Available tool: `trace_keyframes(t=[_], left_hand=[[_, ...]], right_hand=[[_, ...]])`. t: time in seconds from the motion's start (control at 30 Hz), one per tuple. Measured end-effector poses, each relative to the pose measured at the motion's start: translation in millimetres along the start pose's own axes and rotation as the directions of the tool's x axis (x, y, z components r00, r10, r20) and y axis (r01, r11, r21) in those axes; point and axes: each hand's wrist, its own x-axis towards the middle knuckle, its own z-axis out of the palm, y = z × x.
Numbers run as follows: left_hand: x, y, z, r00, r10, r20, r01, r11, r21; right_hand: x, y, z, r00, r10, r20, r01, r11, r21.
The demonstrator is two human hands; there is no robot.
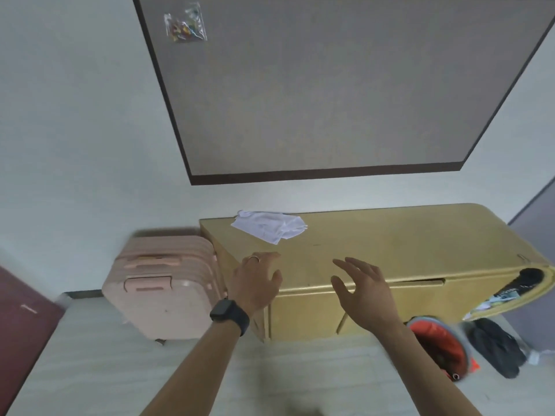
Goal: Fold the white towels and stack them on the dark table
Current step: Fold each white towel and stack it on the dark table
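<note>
Two hands reach out over the near edge of a yellow wooden desk (390,244), and neither has hold of anything. The left hand (258,280) is spread flat, palm down, with its fingers straight and its thumb out towards the other hand. Whether it touches the desk top cannot be told. A ring (254,258) sits on one finger and a black watch (229,315) on the wrist. The right hand (363,289) is just beside it, relaxed, fingers apart and slightly bent, thumb pointing up.

One white towel (270,226) lies crumpled and unfolded on the desk top beyond the left hand's fingertips, close to the far left corner by the wall. It lies ahead and to the left of the right hand, farther from it than from the left. Only bare desk top lies between the hands and the towel.

Left of the left hand, a pink suitcase (162,283) stands against the end of the desk. Farther left, at the frame's edge, there is a dark red surface (18,310); what it is cannot be told. Below and right of the right hand, an orange bin (441,346) and a black bundle (495,346) sit on the floor. Above both hands, a grey pinboard (330,85) hangs on the wall, with a small clear bag of pins (185,24) at its upper left.
</note>
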Motion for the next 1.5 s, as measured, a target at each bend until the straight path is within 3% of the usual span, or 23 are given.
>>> trace_keyframes(t=[0.3, 0.47, 0.67, 0.93, 1.07, 1.23, 1.37, 1.4, 1.43, 1.5], left_hand=[[137, -25, 54, 0.969, -0.208, 0.136, 0.206, 0.978, 0.029], [221, -43, 97, 0.943, -0.224, 0.245, 0.206, 0.974, 0.096], [320, -63, 142, 0.912, -0.204, 0.356, 0.138, 0.97, 0.201], [414, -100, 190, 0.924, -0.206, 0.322, 0.078, 0.926, 0.369], [433, -120, 208, 0.94, -0.18, 0.289, 0.033, 0.894, 0.447], [444, -127, 203, 0.977, -0.105, 0.186, 0.03, 0.93, 0.367], [454, -114, 165, 0.984, -0.084, 0.156, 0.052, 0.979, 0.197], [457, -109, 153, 0.986, -0.079, 0.145, 0.061, 0.991, 0.122], [460, -103, 140, 0.988, -0.072, 0.134, 0.066, 0.997, 0.048], [462, -90, 112, 0.989, -0.05, 0.136, 0.061, 0.995, -0.078]], right_hand=[[149, 52, 69, 0.949, 0.051, 0.31, -0.028, 0.997, -0.077], [216, 90, 131, 0.892, 0.128, 0.434, -0.067, 0.986, -0.151], [280, 132, 199, 0.769, 0.284, 0.573, -0.157, 0.952, -0.261], [324, 183, 279, 0.651, 0.384, 0.655, -0.158, 0.912, -0.378], [310, 201, 302, 0.704, 0.34, 0.624, -0.129, 0.925, -0.358], [309, 205, 303, 0.693, 0.329, 0.641, -0.132, 0.933, -0.336], [335, 187, 280, 0.557, 0.393, 0.731, -0.196, 0.918, -0.344], [347, 175, 270, 0.562, 0.398, 0.726, -0.259, 0.917, -0.302], [360, 160, 260, 0.612, 0.383, 0.692, -0.319, 0.92, -0.227], [387, 125, 236, 0.774, 0.292, 0.562, -0.351, 0.937, -0.005]])
